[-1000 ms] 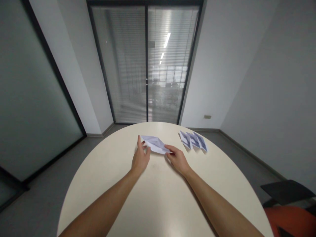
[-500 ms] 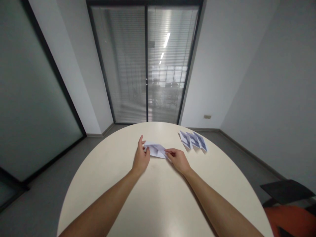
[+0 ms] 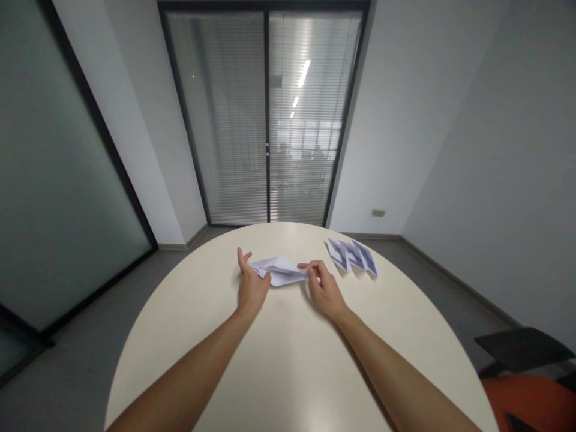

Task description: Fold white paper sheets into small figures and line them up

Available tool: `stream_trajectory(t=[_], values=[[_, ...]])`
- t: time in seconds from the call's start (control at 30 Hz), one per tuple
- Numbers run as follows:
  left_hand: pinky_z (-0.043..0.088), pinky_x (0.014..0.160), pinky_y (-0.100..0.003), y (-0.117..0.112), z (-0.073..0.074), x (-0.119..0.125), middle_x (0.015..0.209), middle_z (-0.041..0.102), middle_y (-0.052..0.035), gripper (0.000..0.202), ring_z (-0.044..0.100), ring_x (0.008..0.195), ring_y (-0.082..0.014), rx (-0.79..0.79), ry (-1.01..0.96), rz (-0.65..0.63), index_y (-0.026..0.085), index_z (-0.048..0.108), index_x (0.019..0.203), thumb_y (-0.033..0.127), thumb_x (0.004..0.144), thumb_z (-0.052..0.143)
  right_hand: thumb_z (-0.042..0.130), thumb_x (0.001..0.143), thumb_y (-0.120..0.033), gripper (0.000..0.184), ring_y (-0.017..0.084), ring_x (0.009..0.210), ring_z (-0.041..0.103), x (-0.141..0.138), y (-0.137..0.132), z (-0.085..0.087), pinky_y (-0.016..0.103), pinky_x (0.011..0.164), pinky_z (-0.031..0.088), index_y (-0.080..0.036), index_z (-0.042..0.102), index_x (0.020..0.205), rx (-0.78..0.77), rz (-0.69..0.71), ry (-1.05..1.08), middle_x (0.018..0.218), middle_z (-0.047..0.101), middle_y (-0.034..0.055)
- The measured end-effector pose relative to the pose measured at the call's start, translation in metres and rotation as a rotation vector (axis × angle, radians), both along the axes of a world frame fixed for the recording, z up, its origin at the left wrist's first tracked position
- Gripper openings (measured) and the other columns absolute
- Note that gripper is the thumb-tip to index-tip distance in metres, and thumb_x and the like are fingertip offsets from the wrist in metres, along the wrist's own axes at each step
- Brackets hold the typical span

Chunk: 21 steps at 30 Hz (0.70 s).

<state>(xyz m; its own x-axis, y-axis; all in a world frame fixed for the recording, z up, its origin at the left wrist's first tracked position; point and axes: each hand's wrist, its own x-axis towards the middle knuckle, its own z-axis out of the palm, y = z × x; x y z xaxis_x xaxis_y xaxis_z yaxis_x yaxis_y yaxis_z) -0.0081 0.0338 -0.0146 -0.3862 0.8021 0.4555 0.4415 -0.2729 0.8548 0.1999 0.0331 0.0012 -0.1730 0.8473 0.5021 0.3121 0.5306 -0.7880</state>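
A folded white sheet of paper (image 3: 279,273) is stretched between my two hands over the far half of the table. Its left end sits in my left hand (image 3: 252,285), the thumb pressing on the near side while some fingers point up and away. My right hand (image 3: 323,286) pinches the right tip between thumb and fingers. The paper has a raised crease along its length and looks partly opened out. To the right lie several folded white paper pieces (image 3: 353,257), overlapping in a row, apart from both hands.
The round cream table (image 3: 279,360) spans the foreground, its far edge facing a glass door (image 3: 216,150) with blinds. A chair with an orange seat (image 3: 531,402) and dark back stands at the lower right.
My left hand has shifted left and its end of the paper with it. The paper is now longer and opened wider, and my right fingers have curled more around its tip.
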Motion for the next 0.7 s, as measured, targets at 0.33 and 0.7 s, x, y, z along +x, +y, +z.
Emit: stream_trajectory(t=[0.33, 0.7], values=[[0.05, 0.091, -0.032, -0.008, 0.005, -0.005, 0.125, 0.061, -0.004, 0.036, 0.062, 0.11, -0.0219, 0.003, 0.364, -0.143, 0.026, 0.06, 0.117, 0.025, 0.082, 0.071, 0.039, 0.098, -0.045, 0.024, 0.019, 0.072, 0.049, 0.007, 0.011, -0.002, 0.031, 0.068, 0.037, -0.023, 0.048, 0.1, 0.051, -0.346, 0.156, 0.081, 0.051, 0.0002], [0.049, 0.072, -0.028, -0.024, 0.021, 0.0, 0.098, 0.073, -0.0015, 0.024, 0.067, 0.073, -0.0168, -0.05, 0.459, -0.199, 0.024, 0.063, 0.107, 0.042, 0.092, 0.058, 0.038, 0.097, -0.054, 0.033, 0.018, 0.07, 0.047, 0.015, 0.017, -0.004, 0.032, 0.067, 0.038, -0.024, 0.048, 0.105, 0.048, -0.433, 0.307, 0.078, 0.047, -0.0022]])
